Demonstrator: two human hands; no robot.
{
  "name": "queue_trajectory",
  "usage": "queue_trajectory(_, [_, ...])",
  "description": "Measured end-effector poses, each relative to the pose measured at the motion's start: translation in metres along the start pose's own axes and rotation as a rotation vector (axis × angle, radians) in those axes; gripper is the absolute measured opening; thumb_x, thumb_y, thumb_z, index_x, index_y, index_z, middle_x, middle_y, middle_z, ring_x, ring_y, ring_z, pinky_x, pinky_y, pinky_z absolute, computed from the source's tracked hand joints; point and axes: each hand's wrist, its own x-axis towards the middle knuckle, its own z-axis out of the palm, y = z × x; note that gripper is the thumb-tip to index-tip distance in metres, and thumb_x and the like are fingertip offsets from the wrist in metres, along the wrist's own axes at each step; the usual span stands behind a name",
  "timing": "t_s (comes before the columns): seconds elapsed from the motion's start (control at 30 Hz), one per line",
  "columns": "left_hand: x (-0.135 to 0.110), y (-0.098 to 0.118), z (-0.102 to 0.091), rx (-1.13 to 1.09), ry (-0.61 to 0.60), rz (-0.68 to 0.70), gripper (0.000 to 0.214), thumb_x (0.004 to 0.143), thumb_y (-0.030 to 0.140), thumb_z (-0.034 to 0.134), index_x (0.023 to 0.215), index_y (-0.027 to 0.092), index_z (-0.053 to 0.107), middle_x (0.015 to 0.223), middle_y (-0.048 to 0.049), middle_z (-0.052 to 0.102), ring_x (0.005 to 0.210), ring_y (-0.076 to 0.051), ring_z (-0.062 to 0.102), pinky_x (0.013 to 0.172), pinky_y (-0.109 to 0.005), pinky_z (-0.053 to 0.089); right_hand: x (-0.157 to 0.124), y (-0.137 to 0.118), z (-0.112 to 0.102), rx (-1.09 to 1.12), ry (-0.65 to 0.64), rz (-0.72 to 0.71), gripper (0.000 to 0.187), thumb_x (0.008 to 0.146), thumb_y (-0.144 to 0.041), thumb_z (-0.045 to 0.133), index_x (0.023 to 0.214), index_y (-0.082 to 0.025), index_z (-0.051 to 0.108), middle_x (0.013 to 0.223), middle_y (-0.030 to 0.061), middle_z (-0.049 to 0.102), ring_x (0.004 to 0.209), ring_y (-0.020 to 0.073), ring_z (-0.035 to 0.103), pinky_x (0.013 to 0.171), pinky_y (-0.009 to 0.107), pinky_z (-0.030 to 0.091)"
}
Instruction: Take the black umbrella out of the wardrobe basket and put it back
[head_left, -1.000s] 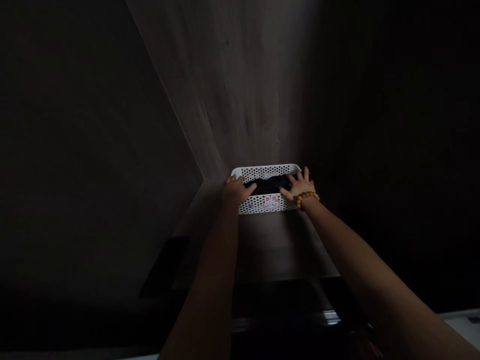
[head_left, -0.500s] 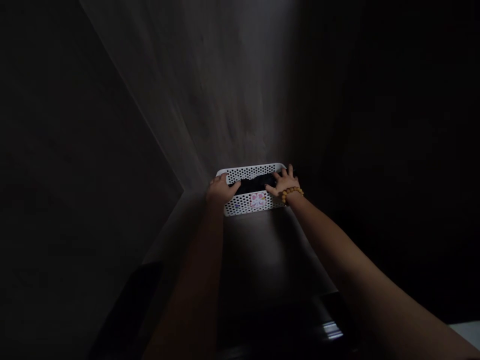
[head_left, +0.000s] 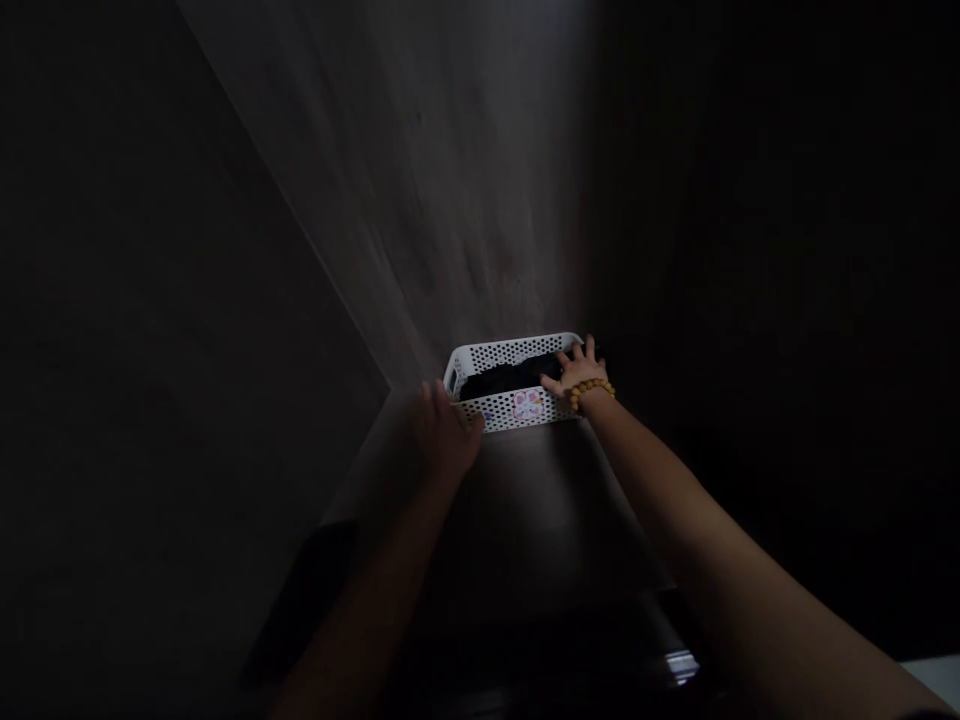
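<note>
A white perforated plastic basket (head_left: 511, 352) sits on a dark wooden surface, with a pink-and-white sticker (head_left: 529, 405) on its near wall. Dark cloth (head_left: 504, 378) lies bunched inside it. My right hand (head_left: 577, 372) rests with spread fingers across the basket's right part, touching the near rim and reaching over the cloth. An amber bead bracelet (head_left: 591, 393) circles that wrist. My left hand (head_left: 444, 435) is off the basket, fingers apart, hovering next to its near left corner and holding nothing.
The dark wooden surface (head_left: 525, 500) runs towards me beneath the basket. A wood-grain panel (head_left: 420, 200) rises behind it, and dark panels flank both sides. A dark object (head_left: 304, 600) lies low at the left, and a small metallic glint (head_left: 681, 665) shows low at the right.
My left hand has lifted off the basket and moved back to its near left corner. The right hand stays on the basket, and the view has shifted slightly.
</note>
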Motion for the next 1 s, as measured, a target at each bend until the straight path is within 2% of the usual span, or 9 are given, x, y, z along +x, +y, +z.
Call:
queue_trajectory(0.1, [-0.077, -0.014, -0.014, 0.066, -0.298, 0.133, 0.084, 0.088, 0.050, 0.052, 0.159, 0.011, 0.027, 0.164, -0.0182, 0.026, 0.153, -0.033, 0.024, 0.123, -0.048, 0.026, -0.004, 0.000, -0.001, 0.011, 0.006, -0.005, 0.078, 0.092, -0.072, 0.043, 0.154, -0.024, 0.043, 0.162, 0.0144, 0.026, 0.152, 0.0412, -0.002, 0.115, 0.066, 0.026])
queue_trajectory(0.2, [-0.134, -0.017, -0.023, 0.170, -0.499, 0.169, 0.081, 0.089, 0.061, 0.052, 0.157, 0.019, 0.037, 0.165, -0.0164, 0.024, 0.152, -0.038, 0.022, 0.122, -0.058, 0.023, -0.010, -0.001, 0.002, 0.002, 0.014, -0.013, 0.080, 0.093, -0.071, 0.044, 0.157, -0.025, 0.037, 0.165, 0.0129, 0.020, 0.153, 0.0390, -0.005, 0.117, 0.067, 0.017])
queue_trajectory(0.33, [-0.155, -0.013, -0.030, 0.217, -0.541, 0.170, 0.079, 0.092, 0.066, 0.048, 0.156, 0.020, 0.040, 0.164, -0.0186, 0.026, 0.152, -0.041, 0.021, 0.121, -0.064, 0.017, -0.023, -0.011, 0.006, -0.037, 0.148, 0.040, 0.080, 0.094, -0.067, 0.043, 0.159, -0.021, 0.032, 0.168, 0.0149, 0.007, 0.153, 0.0399, -0.003, 0.114, 0.075, 0.005])
queue_trajectory(0.43, [-0.155, -0.015, -0.031, 0.215, -0.501, 0.173, 0.077, 0.094, 0.065, 0.047, 0.156, 0.021, 0.039, 0.164, -0.0169, 0.027, 0.152, -0.040, 0.022, 0.121, -0.063, 0.018, -0.045, -0.021, 0.010, -0.005, 0.346, -0.078, 0.075, 0.095, -0.053, 0.045, 0.158, -0.013, 0.033, 0.167, 0.0193, 0.007, 0.153, 0.0406, 0.003, 0.116, 0.073, 0.006])
queue_trajectory(0.53, [-0.161, -0.016, -0.033, 0.228, -0.476, 0.156, 0.074, 0.095, 0.063, 0.047, 0.155, 0.021, 0.041, 0.163, -0.0169, 0.030, 0.152, -0.038, 0.023, 0.121, -0.062, 0.018, -0.097, -0.031, 0.007, 0.136, 0.449, -0.292, 0.069, 0.097, -0.044, 0.043, 0.156, -0.009, 0.034, 0.166, 0.0198, 0.012, 0.153, 0.0349, 0.010, 0.122, 0.062, 0.016])
queue_trajectory(0.67, [-0.174, -0.013, -0.042, 0.224, -0.483, 0.147, 0.071, 0.096, 0.061, 0.045, 0.156, 0.022, 0.041, 0.163, -0.0145, 0.030, 0.152, -0.037, 0.023, 0.122, -0.062, 0.018, -0.227, -0.030, -0.020, 0.404, 0.606, -0.496, 0.069, 0.097, -0.043, 0.046, 0.158, -0.016, 0.029, 0.163, 0.0165, 0.024, 0.151, 0.0323, 0.022, 0.120, 0.058, 0.030])
queue_trajectory(0.83, [-0.190, -0.004, -0.060, 0.244, -0.552, 0.132, 0.071, 0.098, 0.056, 0.043, 0.160, 0.023, 0.032, 0.163, -0.0116, 0.031, 0.154, -0.037, 0.018, 0.122, -0.060, 0.018, -0.383, 0.058, -0.100, 0.384, 0.873, -0.532, 0.074, 0.089, -0.033, 0.065, 0.157, -0.027, 0.036, 0.158, 0.0117, 0.035, 0.145, 0.0399, 0.035, 0.114, 0.068, 0.036])
queue_trajectory(0.93, [-0.206, 0.009, -0.072, 0.274, -0.542, 0.115, 0.073, 0.098, 0.057, 0.042, 0.159, 0.019, 0.032, 0.164, -0.0139, 0.028, 0.154, -0.035, 0.018, 0.123, -0.057, 0.018, -0.428, 0.137, -0.137, 0.206, 1.178, -0.314, 0.079, 0.086, -0.041, 0.070, 0.156, -0.019, 0.040, 0.157, 0.0160, 0.036, 0.144, 0.0422, 0.035, 0.116, 0.067, 0.033])
queue_trajectory(1.0, [-0.219, 0.020, -0.081, 0.286, -0.538, 0.135, 0.076, 0.098, 0.060, 0.040, 0.159, 0.015, 0.033, 0.164, -0.0161, 0.026, 0.154, -0.034, 0.019, 0.124, -0.055, 0.018, -0.441, 0.182, -0.146, 0.141, 1.204, -0.188, 0.092, 0.088, -0.052, 0.067, 0.160, -0.009, 0.029, 0.161, 0.0220, 0.026, 0.148, 0.0431, 0.026, 0.119, 0.065, 0.027])
